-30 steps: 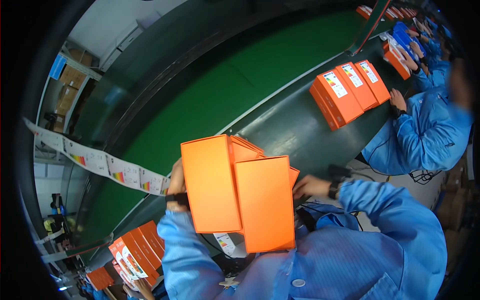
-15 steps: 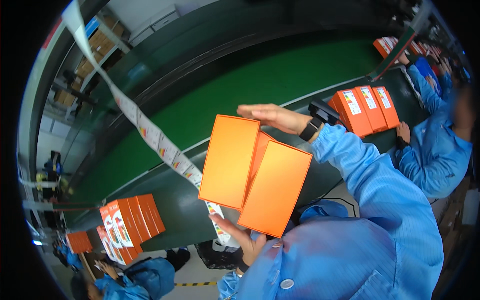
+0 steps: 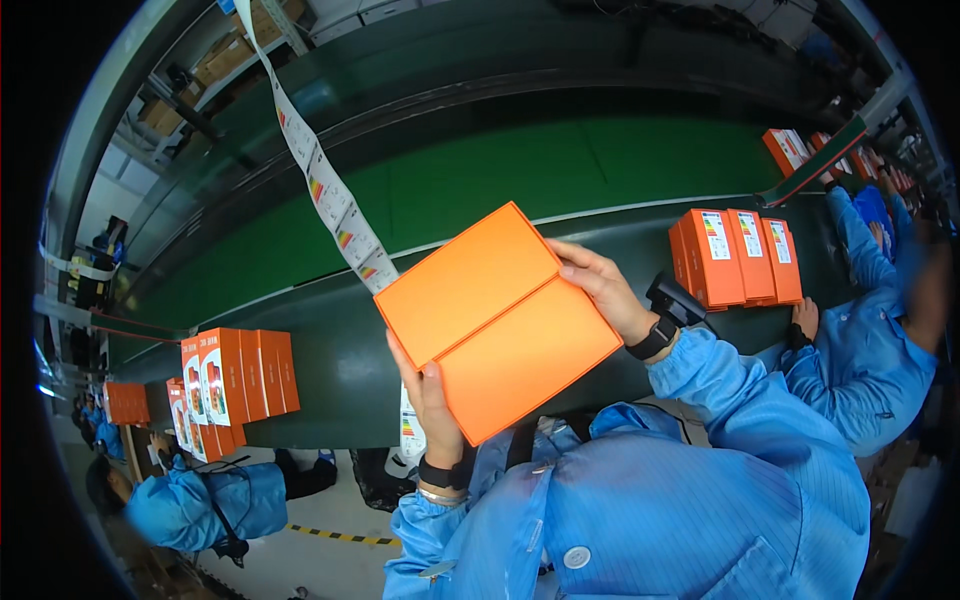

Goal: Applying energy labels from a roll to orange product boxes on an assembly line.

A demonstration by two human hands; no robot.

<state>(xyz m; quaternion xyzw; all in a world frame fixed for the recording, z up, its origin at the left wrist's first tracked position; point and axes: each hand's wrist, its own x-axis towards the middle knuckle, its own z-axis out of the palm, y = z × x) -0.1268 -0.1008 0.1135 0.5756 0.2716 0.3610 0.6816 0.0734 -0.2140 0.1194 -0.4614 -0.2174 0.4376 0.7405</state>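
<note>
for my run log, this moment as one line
left hand: holding orange boxes | right hand: same boxes | label strip: partly behind boxes

The orange boxes look like smooth, matt card, the label strip like thin paper, the blue coat like faintly shiny, fine-striped cloth, and the green belt smooth and dull.

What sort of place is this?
Probably a factory packing or labelling line: a long green belt that looks like a conveyor, stacked orange boxes with labels on them, and co-workers in blue workwear along the same line.
</note>
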